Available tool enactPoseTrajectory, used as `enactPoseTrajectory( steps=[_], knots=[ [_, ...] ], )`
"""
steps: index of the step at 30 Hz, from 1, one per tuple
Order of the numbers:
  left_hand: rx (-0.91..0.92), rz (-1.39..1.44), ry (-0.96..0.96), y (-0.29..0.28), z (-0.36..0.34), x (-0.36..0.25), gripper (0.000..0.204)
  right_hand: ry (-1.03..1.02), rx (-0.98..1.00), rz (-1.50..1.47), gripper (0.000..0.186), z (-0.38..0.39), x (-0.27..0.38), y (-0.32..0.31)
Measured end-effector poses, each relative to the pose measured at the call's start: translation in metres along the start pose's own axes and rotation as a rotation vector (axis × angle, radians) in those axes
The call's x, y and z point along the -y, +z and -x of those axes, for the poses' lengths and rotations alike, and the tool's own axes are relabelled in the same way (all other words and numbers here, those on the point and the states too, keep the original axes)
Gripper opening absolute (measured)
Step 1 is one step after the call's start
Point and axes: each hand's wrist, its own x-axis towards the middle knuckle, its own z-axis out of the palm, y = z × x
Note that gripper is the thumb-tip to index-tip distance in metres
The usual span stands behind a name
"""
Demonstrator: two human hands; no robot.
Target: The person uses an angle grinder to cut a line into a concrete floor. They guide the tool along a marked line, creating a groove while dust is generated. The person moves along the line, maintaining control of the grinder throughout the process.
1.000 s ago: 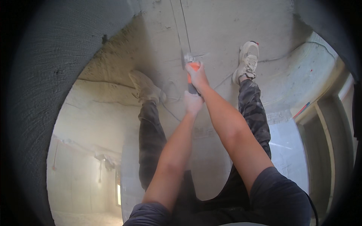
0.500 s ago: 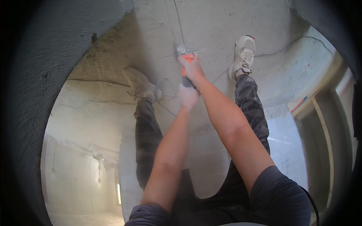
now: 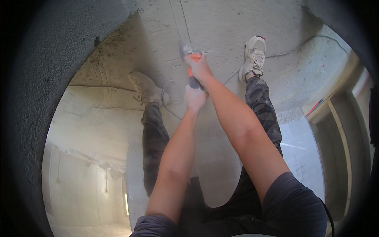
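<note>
An orange and black angle grinder (image 3: pixel 190 71) is held low over the dusty concrete floor (image 3: pixel 221 23). My right hand (image 3: pixel 200 68) wraps round its orange front part, close behind the metal head. Behind it, my left hand (image 3: pixel 195 97) closes round the black rear end. The grinder's disc is blurred and partly hidden by dust, at the near end of a thin cut line (image 3: pixel 184 19) running away along the floor. A second, fainter line lies just left of it.
My left shoe (image 3: pixel 148 87) and right shoe (image 3: pixel 254 57) stand either side of the grinder. A thin cable (image 3: pixel 167 107) loops beside the left shoe. Rough grey walls (image 3: pixel 71 51) rise at left and right. A red and blue stick-like object (image 3: pixel 314 107) lies at the right.
The grinder and both hands have shifted slightly left and a little farther away. Both hands keep their grip, and the feet stay in place.
</note>
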Motion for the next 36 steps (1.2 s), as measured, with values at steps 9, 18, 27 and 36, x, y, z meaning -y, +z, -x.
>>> enactPoseTrajectory(
  steps=[9,18,27,36],
  knots=[
    [0.061,-0.046,-0.016,-0.004,-0.012,-0.009,0.042,-0.026,0.007,-0.017,0.118,-0.009,0.009,0.0],
    [-0.03,0.024,0.12,-0.001,0.001,-0.018,0.027,-0.029,0.02,-0.083,0.12,-0.015,0.009,0.0],
    [-0.008,-0.012,-0.011,0.0,-0.013,-0.011,0.033,-0.054,0.04,-0.119,0.119,-0.014,0.012,0.001],
    [0.036,0.0,-0.011,-0.012,-0.005,-0.027,0.026,-0.04,0.066,-0.152,0.12,-0.02,0.013,0.001]
  ],
)
